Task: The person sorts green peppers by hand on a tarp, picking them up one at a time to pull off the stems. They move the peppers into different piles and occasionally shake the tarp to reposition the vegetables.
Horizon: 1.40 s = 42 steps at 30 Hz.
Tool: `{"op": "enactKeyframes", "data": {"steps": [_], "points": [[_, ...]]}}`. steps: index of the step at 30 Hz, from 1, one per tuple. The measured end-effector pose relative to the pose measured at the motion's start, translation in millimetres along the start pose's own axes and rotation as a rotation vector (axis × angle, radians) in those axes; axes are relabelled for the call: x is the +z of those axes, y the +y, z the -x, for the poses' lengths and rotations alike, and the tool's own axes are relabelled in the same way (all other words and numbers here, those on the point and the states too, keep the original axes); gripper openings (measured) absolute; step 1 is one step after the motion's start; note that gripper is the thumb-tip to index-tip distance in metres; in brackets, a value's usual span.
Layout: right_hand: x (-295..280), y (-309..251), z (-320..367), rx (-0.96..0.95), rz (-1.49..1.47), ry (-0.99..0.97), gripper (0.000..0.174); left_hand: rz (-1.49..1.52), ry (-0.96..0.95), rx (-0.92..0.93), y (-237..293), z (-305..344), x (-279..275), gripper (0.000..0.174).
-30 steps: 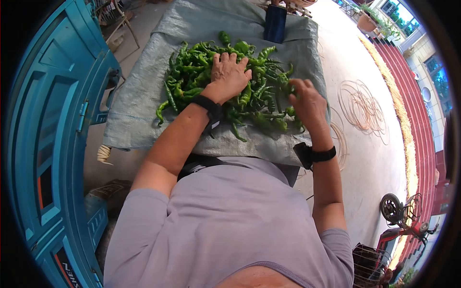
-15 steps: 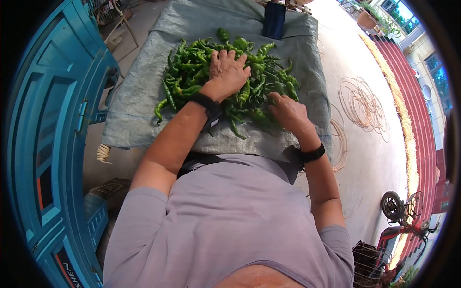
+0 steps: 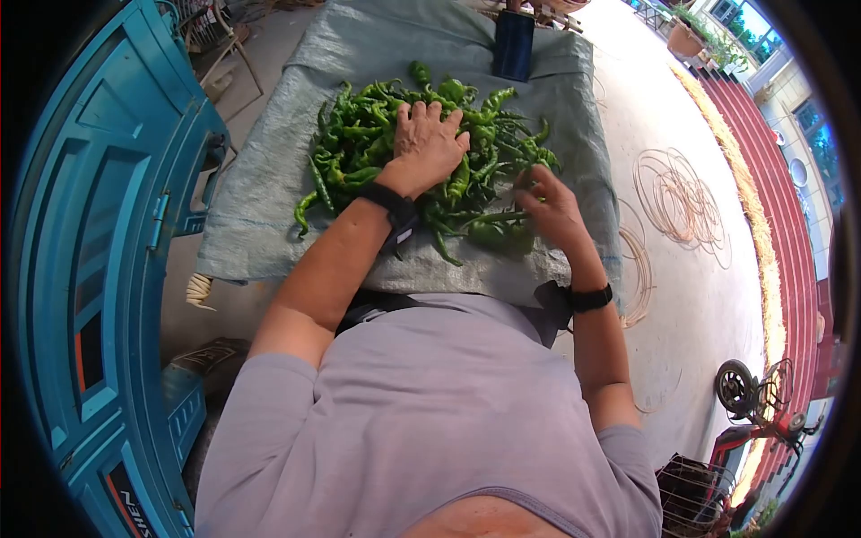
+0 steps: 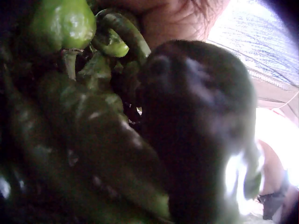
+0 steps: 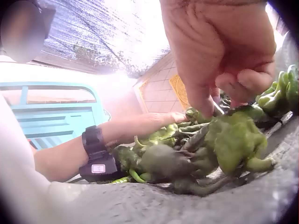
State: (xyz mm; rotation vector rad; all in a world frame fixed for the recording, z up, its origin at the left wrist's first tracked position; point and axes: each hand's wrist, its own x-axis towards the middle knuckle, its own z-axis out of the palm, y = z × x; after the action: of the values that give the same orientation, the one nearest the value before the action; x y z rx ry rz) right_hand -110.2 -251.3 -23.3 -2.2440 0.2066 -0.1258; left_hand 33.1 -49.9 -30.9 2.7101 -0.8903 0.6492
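Observation:
A heap of green peppers (image 3: 359, 134), long and twisted, lies on a grey woven sheet (image 3: 260, 179). My left hand (image 3: 429, 148) rests on top of the heap, palm down with fingers spread. In the left wrist view, peppers (image 4: 93, 121) crowd close under the palm, mostly in shadow. At the heap's right edge is my right hand (image 3: 552, 211), fingers bent toward the thumb. Seen from the right wrist, thumb and fingers pinch at the end of a long dark green pepper (image 5: 198, 138). A broad, pale green pepper (image 5: 233, 142) lies just below them.
A dark blue container (image 3: 513, 45) stands at the sheet's far edge. To the left is a blue metal vehicle panel (image 3: 108, 224). Coiled cable (image 3: 677, 206) lies on the floor to the right, and a red electric bike (image 3: 762, 421) stands further back.
My right hand first moved left in over the heap's right edge, then drew slightly back to the right with its fingers bent. My left hand has stayed on the heap.

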Motion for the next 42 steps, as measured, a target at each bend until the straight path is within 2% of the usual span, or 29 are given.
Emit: {"op": "enactKeyframes", "data": {"steps": [2, 3, 6, 9, 12, 15, 16, 20, 23, 24, 27, 28, 31, 35, 37, 39, 42], "points": [[-7.4, -1.3, 5.0, -0.08, -0.416, -0.021, 0.018, 0.042, -0.021, -0.004, 1.2, 0.3, -1.5, 0.043], [-10.5, -6.2, 9.4, -0.058, -0.482, -0.006, 0.018, 0.061, -0.027, -0.005, 1.4, -1.5, -3.2, 0.042], [-13.1, -21.5, 20.3, -0.054, -0.647, 0.015, 0.017, 0.227, 0.324, 0.15, 2.9, 1.5, -11.5, 0.039], [-7.1, -26.2, 23.3, -0.133, -0.732, -0.04, 0.019, 0.505, 0.309, 0.343, 29.2, -1.9, -48.4, 0.035], [-4.6, -31.4, 23.1, -0.183, -0.795, -0.109, 0.02, 1.259, -0.312, 0.162, 47.4, 4.5, -60.5, 0.032], [-0.4, -29.5, 23.5, -0.168, -0.855, -0.083, 0.022, 1.448, -0.332, 0.068, 48.3, 6.6, -52.5, 0.033], [1.6, -31.7, 25.5, -0.146, -0.865, -0.054, 0.023, 1.289, -0.135, 0.11, 47.2, 7.3, -43.1, 0.035], [-0.7, -30.9, 34.5, -0.068, -0.844, 0.035, 0.027, 1.316, -0.132, -0.136, 43.4, 12.6, -37.4, 0.033], [-2.6, -14.7, 32.2, -0.023, -0.669, 0.175, 0.03, 1.177, -0.123, -0.137, 43.3, 14.3, -34.5, 0.034], [-6.4, -12.9, 32.3, 0.007, -0.602, 0.199, 0.036, 1.188, -0.152, -0.115, 44.7, 14.9, -35.9, 0.034], [-13.5, -6.0, 28.6, 0.052, -0.105, 0.404, 0.04, 1.171, -0.226, -0.049, 52.1, 15.0, -38.3, 0.035], [-11.5, -3.9, 31.8, 0.017, 0.115, 0.542, 0.043, 1.129, -0.242, -0.023, 54.7, 14.6, -36.8, 0.036], [-11.4, -7.3, 40.5, 0.074, 0.181, 0.562, 0.042, 1.136, -0.32, 0.008, 64.1, 12.9, -33.9, 0.038], [-4.0, 1.6, 50.7, 0.082, 0.043, 0.435, 0.037, 1.192, -0.388, 0.055, 79.6, 17.8, -34.6, 0.041], [-2.7, 7.4, 54.1, 0.125, -0.084, 0.321, 0.033, 1.043, -0.412, 0.203, 79.7, 22.4, -32.3, 0.046], [2.2, 17.6, 53.9, 0.089, -0.173, 0.305, 0.031, 0.876, -0.486, 0.308, 79.4, 27.2, -35.2, 0.049], [2.7, 21.8, 54.5, 0.126, -0.448, 0.24, 0.027, 0.738, -0.619, 0.409, 80.9, 34.6, -26.8, 0.042]]}}
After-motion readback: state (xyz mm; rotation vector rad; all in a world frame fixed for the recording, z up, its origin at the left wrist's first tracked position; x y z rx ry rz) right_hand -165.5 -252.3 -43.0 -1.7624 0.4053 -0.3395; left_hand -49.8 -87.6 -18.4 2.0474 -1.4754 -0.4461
